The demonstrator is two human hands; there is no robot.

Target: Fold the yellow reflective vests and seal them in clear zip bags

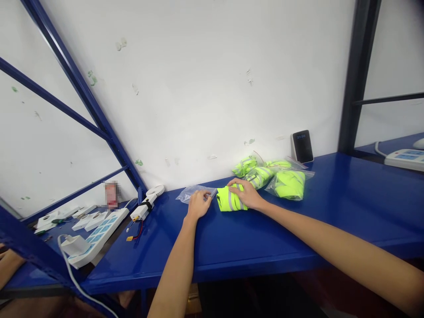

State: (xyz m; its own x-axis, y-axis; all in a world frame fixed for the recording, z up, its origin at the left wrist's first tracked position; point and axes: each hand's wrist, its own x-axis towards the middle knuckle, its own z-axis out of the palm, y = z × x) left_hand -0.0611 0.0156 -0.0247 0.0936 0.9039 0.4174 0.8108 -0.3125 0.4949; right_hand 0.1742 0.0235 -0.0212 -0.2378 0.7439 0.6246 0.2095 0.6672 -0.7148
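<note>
A folded neon-yellow reflective vest [225,201] with silver stripes lies on the blue table [251,240]. My right hand [247,193] grips it from above and from its right side, fingers bent over the top. To its left lies a clear plastic bag [187,193], flat on the table. My left hand [199,203] pinches the bag's right end with curled fingers, close to the vest's left edge. Behind my right hand are several bagged neon-yellow vests [289,184], loosely grouped.
A black-faced digital clock [303,146] stands against the wall. At the left are a small white fan [155,191], a white device with wires [141,211] and a power strip [99,236]. Blue frame posts [82,95] border the table. Another person's hand [9,263] shows far left.
</note>
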